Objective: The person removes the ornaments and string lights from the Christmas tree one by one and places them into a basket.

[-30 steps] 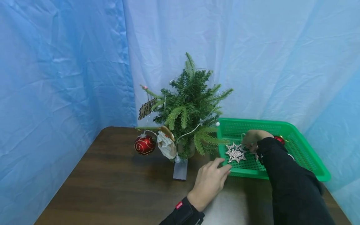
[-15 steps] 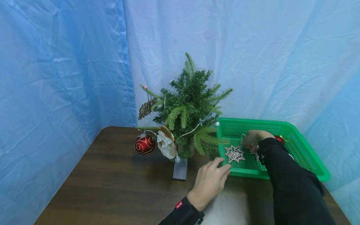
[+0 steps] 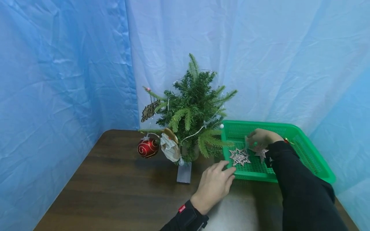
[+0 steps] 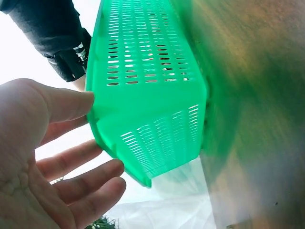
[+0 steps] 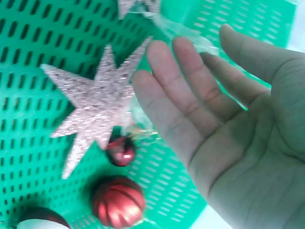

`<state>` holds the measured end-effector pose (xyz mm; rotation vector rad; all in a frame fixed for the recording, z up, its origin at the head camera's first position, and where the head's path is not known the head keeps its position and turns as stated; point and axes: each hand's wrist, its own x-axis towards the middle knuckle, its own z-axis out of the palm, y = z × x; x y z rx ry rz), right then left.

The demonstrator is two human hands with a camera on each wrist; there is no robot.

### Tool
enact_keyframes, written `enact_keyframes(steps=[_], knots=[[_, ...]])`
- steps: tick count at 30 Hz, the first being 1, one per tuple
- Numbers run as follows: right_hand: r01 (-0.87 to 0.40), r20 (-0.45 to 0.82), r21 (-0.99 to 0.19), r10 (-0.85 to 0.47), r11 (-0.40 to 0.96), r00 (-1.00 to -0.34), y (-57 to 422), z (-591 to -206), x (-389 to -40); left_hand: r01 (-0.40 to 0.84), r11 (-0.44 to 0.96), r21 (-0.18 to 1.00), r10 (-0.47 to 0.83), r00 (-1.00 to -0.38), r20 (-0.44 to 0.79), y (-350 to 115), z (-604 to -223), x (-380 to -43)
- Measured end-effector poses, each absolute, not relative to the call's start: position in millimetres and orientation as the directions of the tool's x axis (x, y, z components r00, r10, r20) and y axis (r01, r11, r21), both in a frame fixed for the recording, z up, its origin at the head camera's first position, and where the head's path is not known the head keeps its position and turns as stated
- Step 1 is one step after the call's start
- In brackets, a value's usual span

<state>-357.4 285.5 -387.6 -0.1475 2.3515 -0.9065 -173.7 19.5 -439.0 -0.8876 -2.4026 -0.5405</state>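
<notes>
My left hand (image 3: 214, 181) is at the near left corner of the green basket (image 4: 147, 102). Its thumb lies on the outside of the rim and the index finger passes behind it, lightly pinching it. My right hand (image 3: 261, 138) is inside the basket, palm visible in the right wrist view, fingers loosely extended and thumb apart. Beside its fingertips lies a glittery pink star ornament (image 5: 97, 102). A translucent ribbon (image 5: 183, 33) runs behind the fingers, not visibly gripped. Another glittery star (image 3: 240, 156) lies left of the hand.
Red baubles (image 5: 119, 200) lie in the basket. Left of it stands a small Christmas tree (image 3: 190, 112) hung with a red bauble (image 3: 148, 147), a wooden ornament (image 3: 148, 111) and a light string. The wooden table (image 3: 121, 192) is backed by blue curtains (image 3: 72, 64).
My right hand has lifted slightly, its fingers have spread, and more of the star beneath it shows. The left hand stays at the rim. The head view has shifted a little.
</notes>
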Motion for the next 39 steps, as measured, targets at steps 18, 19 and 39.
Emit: enact_keyframes(steps=[18,19,39], knots=[[-0.053,-0.298,-0.684,-0.345,0.727,-0.890,288.2,-345.1,-329.5,0.730,0.673,0.118,0.508,-0.572,0.644,4.1,-393.4,-154.8],[-0.068,-0.278,-0.690,-0.350,0.720,-0.894,287.3,-342.8,-325.7,0.735,0.668,0.118,0.510,-0.568,0.646,1.0,-389.4,-152.4],[-0.446,0.482,-0.541,-0.171,0.713,-0.859,214.5,-312.6,-180.5,0.846,0.525,0.092,0.226,-0.242,0.943,-103.5,-331.4,-138.4]])
